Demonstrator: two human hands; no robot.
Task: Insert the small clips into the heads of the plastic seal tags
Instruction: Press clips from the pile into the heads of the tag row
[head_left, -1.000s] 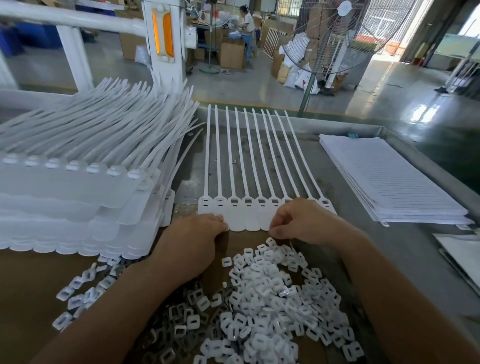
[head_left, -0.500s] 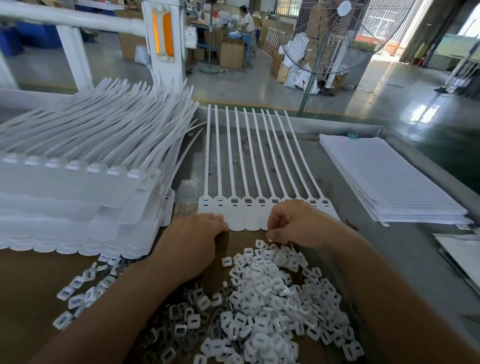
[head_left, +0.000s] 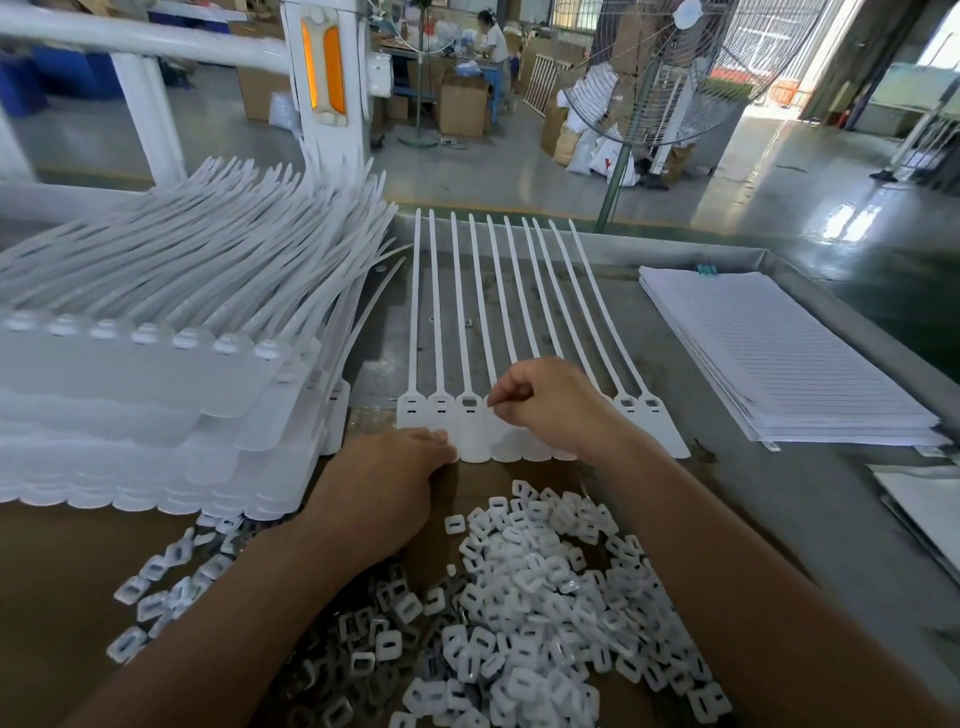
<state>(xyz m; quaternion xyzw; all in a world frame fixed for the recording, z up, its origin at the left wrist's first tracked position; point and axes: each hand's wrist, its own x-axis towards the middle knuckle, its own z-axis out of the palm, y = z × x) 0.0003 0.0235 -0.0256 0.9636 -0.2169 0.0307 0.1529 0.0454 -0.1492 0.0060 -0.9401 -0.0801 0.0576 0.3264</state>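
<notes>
A joined strip of white plastic seal tags lies flat on the table, heads toward me and tails pointing away. My left hand presses flat on the strip's near left corner. My right hand hovers over the fourth head from the left, fingertips pinched together; whether a clip sits between them is hidden. A heap of small white clips lies on brown cardboard in front of me.
A tall stack of seal tag strips stands to the left. A pile of lined white sheets rests at the right. The table's raised metal rim runs along the far edge. A floor fan stands beyond it.
My right hand has moved from the strip's near edge by the clip heap up and left onto the tag heads. My left hand has stayed on the strip's corner.
</notes>
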